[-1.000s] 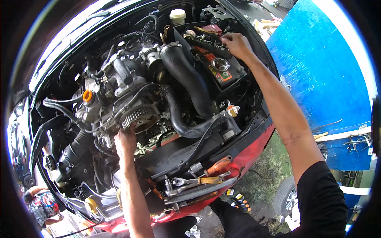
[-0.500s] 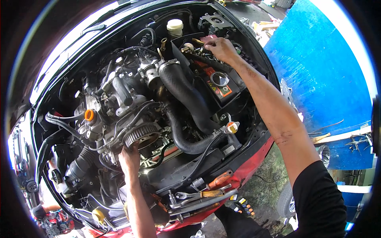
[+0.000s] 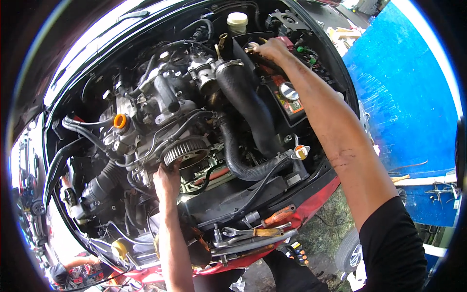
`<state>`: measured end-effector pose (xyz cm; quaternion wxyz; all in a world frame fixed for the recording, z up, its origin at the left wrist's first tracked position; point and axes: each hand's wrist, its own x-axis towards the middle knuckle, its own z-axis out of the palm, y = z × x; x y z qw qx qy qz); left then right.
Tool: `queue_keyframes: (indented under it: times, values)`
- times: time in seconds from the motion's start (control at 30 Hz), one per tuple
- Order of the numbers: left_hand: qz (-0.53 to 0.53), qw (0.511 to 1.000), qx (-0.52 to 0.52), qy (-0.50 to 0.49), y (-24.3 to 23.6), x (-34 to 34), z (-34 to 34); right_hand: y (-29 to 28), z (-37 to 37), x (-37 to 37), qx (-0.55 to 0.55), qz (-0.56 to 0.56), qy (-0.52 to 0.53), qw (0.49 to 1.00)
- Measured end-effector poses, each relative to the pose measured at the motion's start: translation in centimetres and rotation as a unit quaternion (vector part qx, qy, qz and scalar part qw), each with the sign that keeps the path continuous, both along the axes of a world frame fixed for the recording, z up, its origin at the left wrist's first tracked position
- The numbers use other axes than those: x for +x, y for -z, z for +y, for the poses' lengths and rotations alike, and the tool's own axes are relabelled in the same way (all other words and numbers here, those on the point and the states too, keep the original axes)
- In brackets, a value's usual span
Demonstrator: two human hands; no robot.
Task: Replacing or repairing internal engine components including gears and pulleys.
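Note:
My left hand point(image 3: 167, 181) is at the lower left edge of a grey toothed timing pulley point(image 3: 187, 150) on the front of the engine. Its thumb and fingers close on the rim, the fingertips partly hidden. Reaching far over the engine bay, my right hand point(image 3: 272, 49) has its fingers pinched together beside the battery point(image 3: 296, 117). Something small and shiny shows at those fingertips; its kind is unclear. A round metal-rimmed lid or dish point(image 3: 289, 91) lies on the battery. Left of the right hand, a thick black intake hose point(image 3: 245, 104) curves down from the engine.
Along the front edge lie a ratchet point(image 3: 238, 231), an orange-handled screwdriver point(image 3: 278, 216) and other tools. A radiator cap point(image 3: 301, 152) sits at the hose's lower end. An orange oil cap point(image 3: 119, 121) tops the engine. Another person's arm point(image 3: 81, 262) shows at lower left.
The view has shifted, so the engine bay sits farther right. My right hand has moved slightly left relative to the battery, its fingers still pinched. My left hand stays at the pulley.

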<state>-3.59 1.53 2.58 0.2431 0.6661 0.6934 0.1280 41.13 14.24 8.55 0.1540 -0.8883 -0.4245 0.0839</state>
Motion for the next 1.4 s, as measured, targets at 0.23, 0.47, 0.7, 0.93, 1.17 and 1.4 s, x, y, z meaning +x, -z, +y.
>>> queue_keyframes:
  times: [0.23, 0.47, 0.7, 0.93, 1.17, 1.4]
  values:
    - [0.032, 0.999, -0.002, 0.025, 1.8, -1.1, 0.5, 1.3, 0.1, 3.4, -0.036, -0.046, -0.092, 0.994]
    - [-0.015, 0.998, 0.042, 0.038, 2.5, -2.8, 0.1, -1.0, -3.6, 6.2, 0.120, 0.135, -0.008, 0.984]
    - [0.023, 0.989, 0.133, 0.065, 3.3, -3.7, -0.5, -3.2, -12.8, -1.5, 0.270, 0.330, -0.057, 0.903]
    - [-0.006, 0.999, 0.037, 0.035, 3.1, -2.6, 0.3, -1.5, -26.0, -22.9, 0.275, 0.551, -0.151, 0.773]
    - [-0.039, 0.999, 0.013, 0.032, 2.1, -2.6, 0.1, 5.7, -21.4, -33.6, 0.185, 0.676, 0.112, 0.704]
    - [-0.063, 0.998, 0.005, 0.031, 2.5, -2.7, 0.6, 11.5, -16.9, -35.3, 0.220, 0.705, 0.229, 0.634]
